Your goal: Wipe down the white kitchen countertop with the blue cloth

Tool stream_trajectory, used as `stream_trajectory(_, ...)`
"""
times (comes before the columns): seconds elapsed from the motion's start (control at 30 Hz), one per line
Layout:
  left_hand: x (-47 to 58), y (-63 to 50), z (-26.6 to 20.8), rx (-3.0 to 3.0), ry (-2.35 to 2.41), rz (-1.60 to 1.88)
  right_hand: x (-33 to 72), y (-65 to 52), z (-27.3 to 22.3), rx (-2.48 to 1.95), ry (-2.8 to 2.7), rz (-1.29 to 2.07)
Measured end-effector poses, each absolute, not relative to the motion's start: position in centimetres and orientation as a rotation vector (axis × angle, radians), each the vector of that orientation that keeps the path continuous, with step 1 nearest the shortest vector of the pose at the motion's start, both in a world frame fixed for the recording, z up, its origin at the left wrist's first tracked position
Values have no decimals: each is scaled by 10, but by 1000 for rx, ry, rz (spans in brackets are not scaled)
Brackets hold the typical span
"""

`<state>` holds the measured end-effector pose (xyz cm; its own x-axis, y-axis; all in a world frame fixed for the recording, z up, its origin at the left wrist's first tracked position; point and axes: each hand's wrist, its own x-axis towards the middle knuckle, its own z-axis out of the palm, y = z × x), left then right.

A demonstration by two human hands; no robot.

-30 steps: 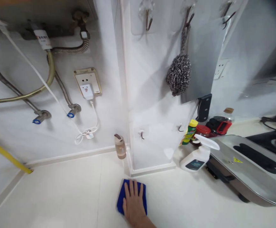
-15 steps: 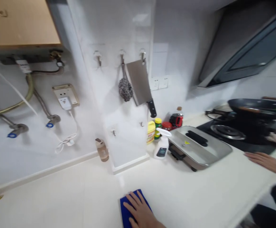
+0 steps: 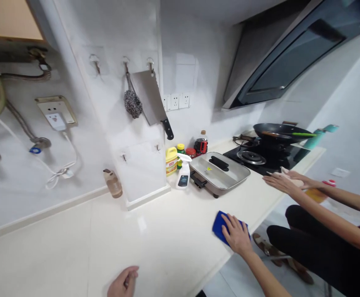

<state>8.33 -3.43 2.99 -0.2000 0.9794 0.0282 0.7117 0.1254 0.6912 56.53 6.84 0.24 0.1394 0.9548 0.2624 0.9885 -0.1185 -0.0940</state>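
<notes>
My right hand (image 3: 237, 235) lies flat, fingers spread, on a folded blue cloth (image 3: 218, 225) near the front edge of the white counter (image 3: 167, 231). The cloth's left end shows beyond my fingers. At the bottom of the view my left hand (image 3: 122, 284) rests on the counter's front edge with its fingers curled and nothing in it. Only part of that hand is in view.
Another person stands at the right, with hands (image 3: 283, 180) on the counter by the gas hob (image 3: 254, 157), which holds a black wok (image 3: 275, 131). A lidded steel electric pan (image 3: 220, 173), a white spray bottle (image 3: 183, 175), a yellow bottle (image 3: 171, 161) and jars stand at the back. A cleaver (image 3: 150, 101) and a scourer (image 3: 133, 103) hang on the wall.
The view has swung right and pulled back. My right hand has slid the blue cloth to the right along the counter. My left hand and the other person's arms have come into view.
</notes>
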Motion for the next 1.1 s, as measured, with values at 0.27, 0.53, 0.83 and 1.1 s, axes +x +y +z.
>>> stream_trajectory(0.27, 82, -35, 35, 1665, 1980, 756, 494, 47, -1, -2191, -1945, -250)
stream_trajectory(0.53, 86, -37, 41, 1604, 1906, 841, 383, -14, 23, -1450, -2551, 242)
stream_trajectory(0.83, 87, -49, 34, 1455, 1811, 1010, 411, -21, 23, -1238, -2668, 141)
stream_trajectory(1.1, 66, -120, 30, 1200, 1817, 1124, 422, -8, -4, -1724, -2356, -168)
